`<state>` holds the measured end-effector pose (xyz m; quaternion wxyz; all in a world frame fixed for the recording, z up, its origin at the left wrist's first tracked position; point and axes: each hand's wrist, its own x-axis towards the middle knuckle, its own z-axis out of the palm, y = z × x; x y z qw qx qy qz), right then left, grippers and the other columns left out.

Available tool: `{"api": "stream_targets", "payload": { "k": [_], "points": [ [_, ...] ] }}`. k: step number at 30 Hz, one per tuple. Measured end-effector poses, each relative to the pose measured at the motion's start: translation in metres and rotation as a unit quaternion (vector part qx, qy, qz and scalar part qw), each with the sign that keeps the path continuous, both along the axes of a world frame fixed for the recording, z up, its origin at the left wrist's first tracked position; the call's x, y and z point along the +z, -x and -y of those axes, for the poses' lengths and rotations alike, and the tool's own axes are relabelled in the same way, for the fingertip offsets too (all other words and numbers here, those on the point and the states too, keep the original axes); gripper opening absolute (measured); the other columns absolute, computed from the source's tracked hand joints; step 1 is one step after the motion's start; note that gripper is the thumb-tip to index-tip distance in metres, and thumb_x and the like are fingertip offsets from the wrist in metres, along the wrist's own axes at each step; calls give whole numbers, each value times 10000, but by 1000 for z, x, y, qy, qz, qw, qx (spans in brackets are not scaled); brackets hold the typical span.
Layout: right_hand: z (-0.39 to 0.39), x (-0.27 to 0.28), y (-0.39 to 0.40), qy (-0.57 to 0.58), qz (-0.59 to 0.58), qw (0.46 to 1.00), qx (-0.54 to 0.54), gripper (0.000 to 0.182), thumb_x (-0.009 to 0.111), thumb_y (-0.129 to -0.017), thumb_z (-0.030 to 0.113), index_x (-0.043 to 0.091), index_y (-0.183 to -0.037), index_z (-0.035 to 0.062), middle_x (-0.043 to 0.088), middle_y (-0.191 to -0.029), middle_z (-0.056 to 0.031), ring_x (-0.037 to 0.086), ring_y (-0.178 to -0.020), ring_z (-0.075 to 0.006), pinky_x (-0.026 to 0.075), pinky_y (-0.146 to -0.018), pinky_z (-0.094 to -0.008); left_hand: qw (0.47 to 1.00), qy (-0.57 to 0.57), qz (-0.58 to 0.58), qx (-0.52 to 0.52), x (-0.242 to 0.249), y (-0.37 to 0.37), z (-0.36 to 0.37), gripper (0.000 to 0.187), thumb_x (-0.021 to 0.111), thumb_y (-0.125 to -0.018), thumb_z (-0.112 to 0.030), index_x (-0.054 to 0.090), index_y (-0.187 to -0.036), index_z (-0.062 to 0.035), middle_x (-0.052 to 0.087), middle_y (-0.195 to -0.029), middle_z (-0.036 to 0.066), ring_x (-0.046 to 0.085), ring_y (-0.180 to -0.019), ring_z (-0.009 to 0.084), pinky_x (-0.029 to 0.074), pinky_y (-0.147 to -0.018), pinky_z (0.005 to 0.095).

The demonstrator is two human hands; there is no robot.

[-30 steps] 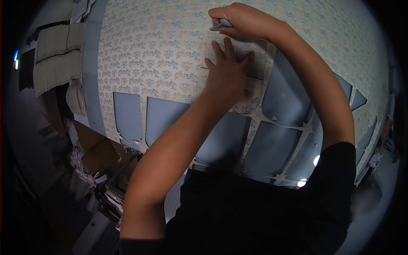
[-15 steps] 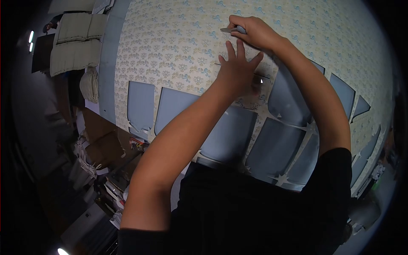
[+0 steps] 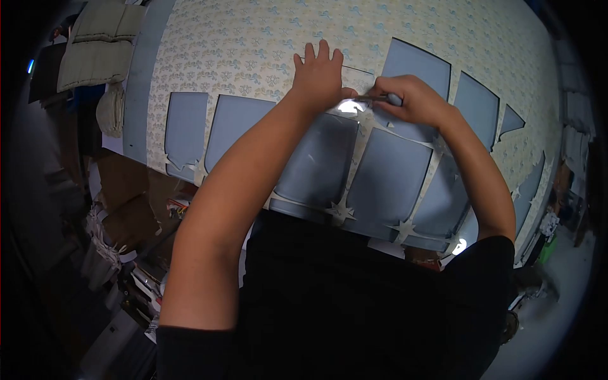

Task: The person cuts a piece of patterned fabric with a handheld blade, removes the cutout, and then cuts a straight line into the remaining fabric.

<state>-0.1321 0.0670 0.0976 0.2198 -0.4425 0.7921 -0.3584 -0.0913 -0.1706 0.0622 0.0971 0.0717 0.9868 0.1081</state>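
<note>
Patterned fabric [image 3: 234, 31] with small blue and beige motifs lies spread over a grey-blue table [image 3: 143, 76]. My left hand [image 3: 318, 77] presses flat on it with fingers spread. Just to the right, my right hand [image 3: 411, 100] grips a slim tool with a grey handle [image 3: 394, 100], its metal blade pointing left towards my left thumb. What kind of tool it is cannot be made out for certain. A clear, shiny template [image 3: 356, 77] lies partly under my left hand. Around it, shaped openings in the fabric show the grey-blue surface.
Folded greenish cushions [image 3: 101, 60] stand at the far left. Below them are cardboard [image 3: 130, 177], white cords [image 3: 104, 237] and mixed items. Narrow fabric strips with star-shaped scraps [image 3: 342, 211] run between the openings near my body. A green object [image 3: 547, 249] is at the right.
My right hand has moved down and nearer to me with the tool, from beyond my left hand to its right side. My left hand has shifted left. The view has shifted too.
</note>
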Motion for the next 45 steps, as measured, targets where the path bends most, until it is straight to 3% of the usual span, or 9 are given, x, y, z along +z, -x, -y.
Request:
{"api": "stream_targets", "payload": {
  "k": [7, 8, 9, 13, 15, 16, 22, 35, 45],
  "points": [
    [4, -15, -28, -65, -43, 995, 67, 144, 741, -930, 96, 703, -1063, 53, 749, -980, -112, 729, -884, -317, 580, -762, -403, 991, 67, 115, -24, 25, 7, 8, 1113, 948, -705, -419, 343, -1599, -148, 238, -1707, 174, 215, -1564, 455, 206, -1206, 734],
    [4, -16, -28, -51, -56, 995, 67, 125, 726, -934, 120, 657, -1017, 58, 708, -887, -120, 696, -821, -339, 539, -718, -435, 991, 65, 113, -23, 25, 7, 9, 1113, 948, -705, -419, 343, -1599, -148, 238, -1707, 174, 215, -1564, 455, 206, -1206, 734],
    [5, -17, -28, -37, -68, 995, 66, 134, 712, -937, 144, 611, -971, 62, 666, -795, -128, 664, -758, -361, 497, -674, -467, 990, 71, 118, -22, 25, 8, 9, 1123, 953, -708, -396, 327, -1611, -164, 210, -1720, 163, 199, -1564, 474, 193, -1211, 734],
    [7, -8, -25, -36, -63, 995, 74, 116, 703, -934, 133, 614, -967, 66, 668, -799, -127, 666, -761, -352, 497, -677, -465, 987, 91, 133, 5, 25, 4, 3, 1161, 957, -718, -364, 273, -1642, -199, 158, -1742, 134, 177, -1549, 539, 175, -1215, 737],
    [9, -1, -23, -131, -53, 986, 86, 342, 739, -801, -54, 699, -1122, 60, 752, -1021, -127, 735, -959, -329, 589, -809, -421, 987, 91, 136, 5, 26, 5, 2, 1176, 957, -716, -372, 259, -1648, -207, 149, -1744, 131, 173, -1542, 557, 174, -1214, 739],
    [9, -2, -21, -132, -53, 986, 87, 342, 739, -801, -54, 699, -1122, 60, 752, -1021, -127, 735, -959, -329, 589, -809, -421, 986, 92, 139, 5, 25, 5, 2, 1192, 957, -714, -380, 245, -1655, -215, 139, -1747, 128, 169, -1536, 575, 173, -1213, 741],
    [10, 2, -16, -132, -77, 982, 112, 306, 729, -780, -62, 679, -1063, 44, 733, -956, -122, 718, -911, -356, 564, -758, -441, 985, 100, 143, 4, 23, 6, 0, 1187, 950, -728, -380, 235, -1658, -196, 123, -1749, 140, 155, -1538, 581, 187, -1209, 740],
    [25, 3, -30, -104, -138, 978, 117, 62, 651, -915, 61, 609, -957, 45, 657, -809, -148, 684, -783, -350, 530, -702, -457, 984, 134, 114, -36, 17, 6, -3, 1164, 941, -746, -396, 253, -1638, -101, 176, -1712, 246, 250, -1473, 650, 271, -1185, 712],
    [37, -13, -56, -48, -162, 985, 36, 82, 656, -918, 56, 596, -936, 3, 683, -811, -192, 696, -771, -390, 541, -693, -497, 979, 154, 134, -26, 36, 1, -8, 1168, 909, -782, -410, 186, -1662, -153, 138, -1736, 187, 267, -1508, 571, 274, -1222, 651]
  ]
}}
